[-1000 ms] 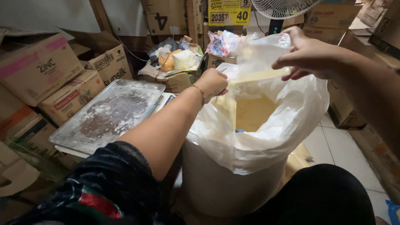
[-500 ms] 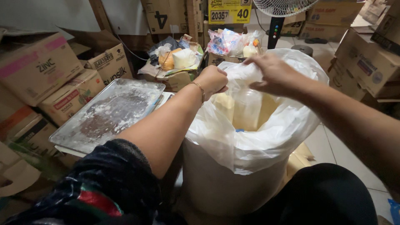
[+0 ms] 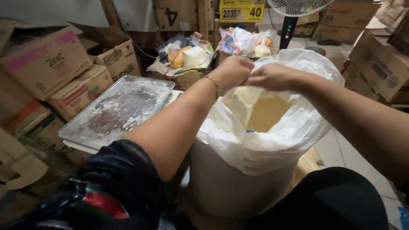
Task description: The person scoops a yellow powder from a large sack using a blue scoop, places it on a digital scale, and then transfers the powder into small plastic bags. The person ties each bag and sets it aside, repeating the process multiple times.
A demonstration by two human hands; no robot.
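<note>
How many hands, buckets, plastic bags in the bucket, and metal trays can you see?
Hands: 2, left hand and right hand
White bucket: 1
Plastic bag lining it: 1
Metal tray: 1
Total: 5

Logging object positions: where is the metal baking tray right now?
In the head view, the metal baking tray lies left of the lined white bucket, beside the left forearm, before cardboard boxes.

Under the left hand [image 3: 232, 72] a thin, glossy, crinkled plastic bag [image 3: 264, 145]; to its left a dull, floury metal tray [image 3: 117, 113] and matt cardboard boxes [image 3: 47, 64].
</note>
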